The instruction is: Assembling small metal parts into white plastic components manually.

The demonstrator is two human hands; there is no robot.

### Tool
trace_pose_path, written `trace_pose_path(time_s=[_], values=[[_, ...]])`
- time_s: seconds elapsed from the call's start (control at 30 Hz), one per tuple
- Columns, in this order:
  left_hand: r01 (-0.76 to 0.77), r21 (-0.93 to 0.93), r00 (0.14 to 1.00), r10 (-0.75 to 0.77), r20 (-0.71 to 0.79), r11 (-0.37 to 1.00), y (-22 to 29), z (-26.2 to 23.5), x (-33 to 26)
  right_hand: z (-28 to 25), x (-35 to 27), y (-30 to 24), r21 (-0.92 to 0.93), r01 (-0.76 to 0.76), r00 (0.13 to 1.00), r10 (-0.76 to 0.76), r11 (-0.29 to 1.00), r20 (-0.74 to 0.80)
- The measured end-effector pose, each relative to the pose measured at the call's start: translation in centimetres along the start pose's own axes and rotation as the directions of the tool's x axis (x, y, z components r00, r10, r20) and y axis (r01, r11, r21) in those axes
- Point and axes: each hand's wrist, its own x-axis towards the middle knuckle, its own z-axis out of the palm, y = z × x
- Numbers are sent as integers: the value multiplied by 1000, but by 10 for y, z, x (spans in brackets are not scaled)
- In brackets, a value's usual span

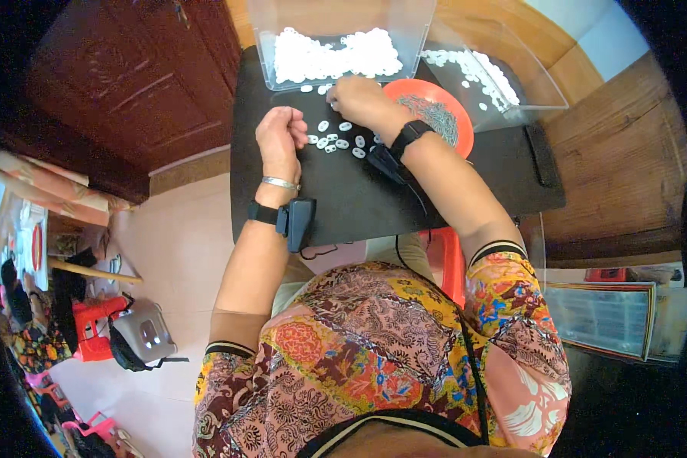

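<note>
On the dark bench point(336, 202), small white pieces point(342, 143) lie near the loosely curled left hand point(281, 131) and bunched right hand point(357, 99); I cannot tell whether either grip holds one. Likely light, stiff, slippery: pinch opposite edges.

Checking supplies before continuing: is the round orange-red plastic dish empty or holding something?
Holding something: a heap of thin, grey, metallic-looking pieces lies in the round orange-red plastic dish. Its depth, I cannot tell.

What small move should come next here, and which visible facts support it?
Perhaps the right hand should slide a white piece beside it toward the left hand: other loose white pieces lie near that hand, while this one sits by the clear bin.
</note>
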Motion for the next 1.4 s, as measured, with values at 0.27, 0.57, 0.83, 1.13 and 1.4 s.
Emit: trace_pose_path(time_s=[0.27,0.57,0.83,1.13,1.4], values=[[64,50,994,-68,83,997,-1,3,-3,-20,-15,-11,186,-45,999,49,982,-19],[238,-136,854,-140,501,962,-1,6,-5,-33,-54,-26,688,278,946,-65,671,-318],[149,9,889,-138,436,989,3,12,-11,-9,-60,-22,918,86,980,131,386,-147],[140,93,869,-167,466,986,5,15,-14,-25,-72,-24,816,96,968,139,570,-211],[137,36,912,-140,386,990,0,13,-10,-70,-80,-1,584,126,919,128,802,-373]])
